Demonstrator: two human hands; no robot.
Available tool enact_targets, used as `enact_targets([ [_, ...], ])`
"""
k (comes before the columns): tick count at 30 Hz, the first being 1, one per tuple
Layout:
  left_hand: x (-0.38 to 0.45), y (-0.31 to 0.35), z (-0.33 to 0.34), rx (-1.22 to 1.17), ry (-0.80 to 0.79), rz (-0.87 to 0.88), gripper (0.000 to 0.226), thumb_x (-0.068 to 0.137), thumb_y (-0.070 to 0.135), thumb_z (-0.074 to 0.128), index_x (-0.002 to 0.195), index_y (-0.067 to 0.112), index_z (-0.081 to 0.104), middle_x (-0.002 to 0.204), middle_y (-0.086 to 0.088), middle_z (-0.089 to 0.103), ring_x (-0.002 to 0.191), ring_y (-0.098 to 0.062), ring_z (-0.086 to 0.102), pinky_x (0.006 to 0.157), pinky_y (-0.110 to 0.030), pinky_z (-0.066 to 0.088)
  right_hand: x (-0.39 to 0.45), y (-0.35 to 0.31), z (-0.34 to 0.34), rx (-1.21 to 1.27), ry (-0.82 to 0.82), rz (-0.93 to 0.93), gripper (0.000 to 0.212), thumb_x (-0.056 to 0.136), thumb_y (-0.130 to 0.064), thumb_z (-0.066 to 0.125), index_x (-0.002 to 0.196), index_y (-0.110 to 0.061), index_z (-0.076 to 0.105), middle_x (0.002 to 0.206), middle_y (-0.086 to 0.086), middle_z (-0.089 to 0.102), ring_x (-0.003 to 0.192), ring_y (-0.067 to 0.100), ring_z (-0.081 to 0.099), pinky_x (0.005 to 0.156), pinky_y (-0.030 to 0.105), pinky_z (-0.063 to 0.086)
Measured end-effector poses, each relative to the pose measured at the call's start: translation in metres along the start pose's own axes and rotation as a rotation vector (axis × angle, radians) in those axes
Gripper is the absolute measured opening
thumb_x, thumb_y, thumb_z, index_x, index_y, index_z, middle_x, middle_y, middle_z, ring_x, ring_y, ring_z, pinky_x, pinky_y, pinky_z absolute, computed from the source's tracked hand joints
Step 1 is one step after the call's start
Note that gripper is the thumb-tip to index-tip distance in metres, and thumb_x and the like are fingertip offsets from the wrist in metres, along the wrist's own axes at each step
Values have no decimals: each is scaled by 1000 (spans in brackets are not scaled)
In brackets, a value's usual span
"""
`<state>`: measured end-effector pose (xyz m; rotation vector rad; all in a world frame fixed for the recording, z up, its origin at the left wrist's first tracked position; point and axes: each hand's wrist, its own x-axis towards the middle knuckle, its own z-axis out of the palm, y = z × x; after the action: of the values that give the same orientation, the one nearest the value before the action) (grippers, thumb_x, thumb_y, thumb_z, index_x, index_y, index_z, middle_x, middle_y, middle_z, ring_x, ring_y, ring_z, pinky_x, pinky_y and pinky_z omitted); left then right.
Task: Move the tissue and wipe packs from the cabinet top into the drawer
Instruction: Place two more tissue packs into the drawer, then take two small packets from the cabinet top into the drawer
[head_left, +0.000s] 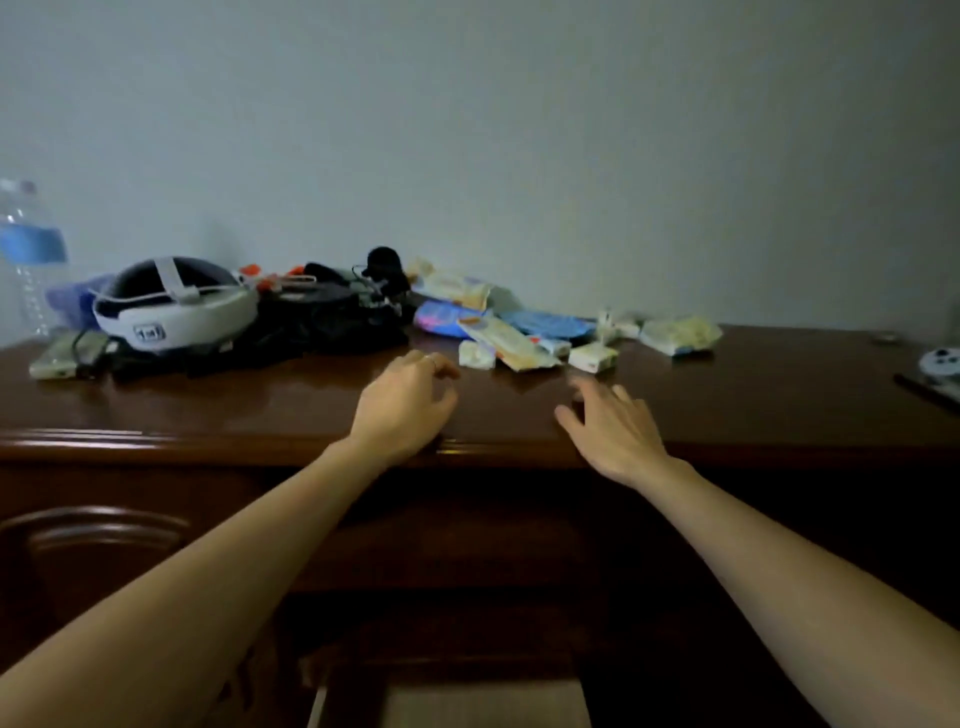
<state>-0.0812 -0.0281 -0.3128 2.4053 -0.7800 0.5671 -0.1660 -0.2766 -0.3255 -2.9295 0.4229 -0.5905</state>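
Several tissue and wipe packs lie in a loose pile on the dark wooden cabinet top (753, 395): a long yellow pack (506, 343), a blue-pink pack (441, 317), a round blue pack (550, 323), a small box-like pack (593, 357) and a pale pack (680, 335) at the right. My left hand (408, 402) hovers over the cabinet's front edge, fingers loosely curled, holding nothing. My right hand (610, 428) is spread, fingers apart, just short of the small pack. An open drawer (483, 701) shows at the bottom, its light inside visible.
A white headset (174, 312) and a tangle of black cables and gear (332, 312) fill the left of the top. A water bottle (28, 249) stands at far left. A white controller (940, 361) lies at far right. A grey wall is behind.
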Motion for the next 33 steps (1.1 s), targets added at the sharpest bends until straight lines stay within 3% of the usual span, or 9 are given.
enact_targets([
  [4, 49, -2, 31, -14, -147, -56, 49, 92, 34, 60, 139, 23, 51, 136, -6, 52, 126, -26, 49, 94, -40, 46, 43, 1, -2, -113, 61, -29, 41, 98, -56, 37, 128, -30, 47, 109, 3, 71, 105, 27, 65, 91, 43, 42],
  [10, 105, -5, 76, -48, -250, -62, 48, 105, 40, 35, 152, 31, 38, 160, 2, 35, 144, -26, 33, 113, -55, 33, 131, 22, 4, 12, -26, 111, 45, 103, -38, 39, 148, -43, 37, 154, 6, 37, 140, 33, 33, 105, 53, 38],
  [15, 135, -16, 98, 108, -268, -45, 45, 101, 49, 36, 141, 32, 49, 148, -1, 48, 134, -26, 45, 110, -56, 35, 188, 31, 40, -2, -263, 157, 52, 103, -58, 25, 154, -47, 29, 163, 5, 29, 148, 34, 26, 113, 62, 28],
  [18, 147, -18, 105, 137, -209, -54, 47, 90, 53, 52, 128, 26, 53, 132, -1, 55, 120, -24, 52, 95, -44, 45, 200, 37, 57, -18, -186, 173, 56, 97, -70, 27, 147, -46, 38, 157, 7, 39, 144, 34, 31, 110, 65, 30],
  [21, 148, -19, 106, 91, -202, -147, 37, 91, 49, 55, 117, 22, 50, 119, -2, 61, 102, -26, 61, 73, -38, 43, 200, 38, 58, 14, -152, 168, 48, 97, -67, 36, 136, -40, 47, 145, 8, 51, 131, 33, 47, 103, 58, 42],
  [24, 142, -16, 101, 108, -169, -177, 28, 94, 35, 53, 114, 16, 47, 111, -10, 66, 91, -29, 62, 67, -37, 40, 187, 39, 55, 51, -130, 154, 42, 101, -57, 42, 138, -37, 45, 143, 8, 54, 129, 31, 48, 100, 53, 45],
  [27, 125, -10, 88, 78, -115, -223, 41, 93, 27, 55, 129, 12, 43, 126, -14, 58, 106, -35, 62, 71, -37, 41, 162, 36, 45, 119, -89, 233, 61, 98, -52, 52, 150, -27, 31, 150, 13, 45, 137, 34, 41, 105, 55, 42],
  [29, 102, -1, 80, 76, -122, -251, 52, 96, 24, 52, 142, 9, 34, 144, -15, 41, 117, -39, 57, 79, -41, 44, 138, 33, 38, 168, -51, 291, 73, 97, -50, 56, 155, -21, 22, 153, 16, 41, 140, 35, 39, 109, 56, 39],
  [33, 49, 24, 56, 27, -100, -272, 55, 97, 17, 53, 146, 8, 32, 152, -15, 31, 127, -36, 48, 95, -43, 44, 92, 21, 15, 168, -45, 258, 59, 99, -43, 56, 150, -19, 37, 149, 11, 48, 138, 32, 39, 107, 54, 40],
])
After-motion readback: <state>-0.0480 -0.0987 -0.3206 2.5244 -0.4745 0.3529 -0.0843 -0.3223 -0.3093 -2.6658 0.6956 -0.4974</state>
